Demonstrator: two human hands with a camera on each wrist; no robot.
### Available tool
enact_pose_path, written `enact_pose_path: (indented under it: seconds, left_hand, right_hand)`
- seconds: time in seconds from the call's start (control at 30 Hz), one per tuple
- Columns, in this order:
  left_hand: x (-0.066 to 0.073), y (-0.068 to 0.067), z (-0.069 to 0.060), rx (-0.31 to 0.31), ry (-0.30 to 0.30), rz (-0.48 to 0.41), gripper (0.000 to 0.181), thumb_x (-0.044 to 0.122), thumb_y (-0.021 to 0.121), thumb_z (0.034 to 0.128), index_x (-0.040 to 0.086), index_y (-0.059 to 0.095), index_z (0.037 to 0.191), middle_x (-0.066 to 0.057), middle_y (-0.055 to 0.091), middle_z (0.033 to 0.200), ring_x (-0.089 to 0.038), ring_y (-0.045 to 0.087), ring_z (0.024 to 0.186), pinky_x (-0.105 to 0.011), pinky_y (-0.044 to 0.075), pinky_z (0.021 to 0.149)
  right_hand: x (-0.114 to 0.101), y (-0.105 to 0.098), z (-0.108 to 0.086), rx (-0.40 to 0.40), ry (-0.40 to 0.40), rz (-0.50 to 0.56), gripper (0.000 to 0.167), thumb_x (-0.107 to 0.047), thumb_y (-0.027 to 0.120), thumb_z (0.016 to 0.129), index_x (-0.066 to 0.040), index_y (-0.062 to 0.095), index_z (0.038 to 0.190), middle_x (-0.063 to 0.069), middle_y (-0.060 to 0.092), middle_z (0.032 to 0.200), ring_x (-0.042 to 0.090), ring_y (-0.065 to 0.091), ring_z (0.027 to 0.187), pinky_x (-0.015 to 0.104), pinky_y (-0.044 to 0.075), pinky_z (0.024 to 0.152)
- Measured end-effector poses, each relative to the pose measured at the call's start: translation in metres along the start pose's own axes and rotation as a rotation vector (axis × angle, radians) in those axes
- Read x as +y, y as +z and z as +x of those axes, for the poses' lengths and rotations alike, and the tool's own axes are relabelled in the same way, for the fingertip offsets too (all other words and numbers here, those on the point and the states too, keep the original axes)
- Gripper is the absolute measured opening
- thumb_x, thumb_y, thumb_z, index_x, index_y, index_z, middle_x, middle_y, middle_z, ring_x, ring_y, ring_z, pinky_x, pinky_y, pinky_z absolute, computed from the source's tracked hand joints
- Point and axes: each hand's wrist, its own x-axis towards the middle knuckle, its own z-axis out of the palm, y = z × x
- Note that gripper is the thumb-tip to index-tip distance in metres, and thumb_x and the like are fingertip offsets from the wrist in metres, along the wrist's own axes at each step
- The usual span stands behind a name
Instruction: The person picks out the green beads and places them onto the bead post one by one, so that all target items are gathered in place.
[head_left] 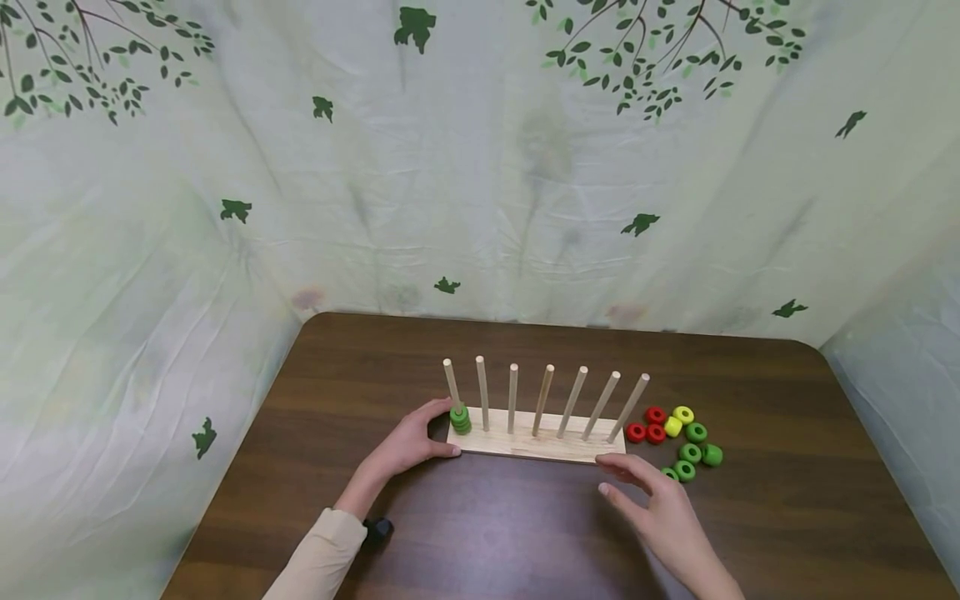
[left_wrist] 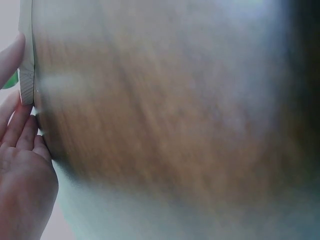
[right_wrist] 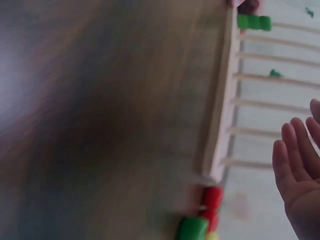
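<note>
A pale wooden base with several upright pegs lies across the table. Stacked green rings sit low on its leftmost peg; the other pegs hold no rings. My left hand grips the base's left end, thumb at the front corner and fingers behind. In the left wrist view that hand is against the board's end. Relaxed and holding nothing, my right hand hovers by the front right corner; the right wrist view shows its fingers extended.
Right of the base lie loose red rings, yellow pieces and several green rings, some near the right hand. Behind the brown table hangs a leaf-patterned cloth. A dark object is at the left wrist.
</note>
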Motion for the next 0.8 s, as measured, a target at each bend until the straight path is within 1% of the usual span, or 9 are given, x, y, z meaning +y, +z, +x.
enact_pose_path:
  seconds: [0.2,0.27,0.43,0.5,0.57,0.67,0.8]
  left_hand:
    - [0.001,0.0,0.0,-0.002,-0.009,-0.004,0.077,0.023,0.089,0.0727,0.011,0.054,0.14,-0.013,0.043,0.149,-0.03,0.035,0.139,-0.049,0.03,0.11]
    - [0.001,0.0,-0.001,-0.003,-0.017,-0.004,0.077,0.023,0.089,0.0727,0.011,0.054,0.141,-0.012,0.043,0.149,-0.029,0.034,0.14,-0.048,0.03,0.111]
    - [0.001,0.0,-0.001,0.002,-0.016,-0.005,0.077,0.024,0.089,0.0731,0.01,0.054,0.14,-0.013,0.044,0.149,-0.03,0.035,0.139,-0.049,0.03,0.11]
    - [0.0,0.0,0.0,0.004,-0.009,-0.004,0.076,0.024,0.089,0.0732,0.01,0.054,0.14,-0.013,0.044,0.148,-0.031,0.035,0.139,-0.05,0.03,0.11]
    - [0.0,0.0,0.0,0.001,-0.007,0.001,0.075,0.024,0.089,0.0733,0.011,0.055,0.139,-0.013,0.044,0.148,-0.03,0.035,0.139,-0.049,0.03,0.11]
    - [0.0,0.0,0.0,-0.003,-0.012,0.007,0.076,0.025,0.089,0.0736,0.01,0.054,0.14,-0.013,0.043,0.149,-0.031,0.035,0.139,-0.049,0.031,0.11]
    - [0.001,0.0,-0.001,-0.01,-0.025,0.012,0.078,0.024,0.088,0.0741,0.01,0.052,0.142,-0.012,0.042,0.15,-0.029,0.034,0.14,-0.048,0.031,0.11]
  right_hand:
    - [0.021,-0.008,-0.012,0.059,0.072,-0.09,0.034,-0.011,0.079,0.084,-0.019,0.07,0.117,-0.008,0.069,0.111,0.02,0.067,0.098,0.028,0.052,0.084]
    - [0.028,-0.011,-0.016,0.078,0.116,-0.127,0.034,-0.012,0.078,0.086,-0.018,0.069,0.118,-0.006,0.069,0.112,0.02,0.066,0.099,0.027,0.051,0.084]
    - [0.037,-0.02,-0.021,0.133,0.194,-0.196,0.033,-0.015,0.075,0.089,-0.016,0.068,0.121,0.001,0.068,0.117,0.025,0.065,0.101,0.039,0.053,0.084]
    - [0.039,-0.023,-0.022,0.158,0.199,-0.206,0.034,-0.014,0.075,0.089,-0.013,0.068,0.122,0.006,0.066,0.119,0.03,0.065,0.1,0.046,0.052,0.084]
    - [0.043,-0.024,-0.022,0.168,0.208,-0.231,0.035,-0.013,0.075,0.089,-0.013,0.067,0.123,0.01,0.064,0.122,0.032,0.065,0.101,0.048,0.051,0.085]
    - [0.048,-0.025,-0.022,0.166,0.22,-0.247,0.035,-0.012,0.074,0.089,-0.011,0.066,0.123,0.015,0.062,0.124,0.036,0.063,0.102,0.053,0.05,0.085]
    - [0.052,-0.026,-0.02,0.137,0.234,-0.282,0.037,-0.01,0.074,0.088,-0.009,0.065,0.124,0.018,0.062,0.123,0.037,0.062,0.101,0.055,0.049,0.082]
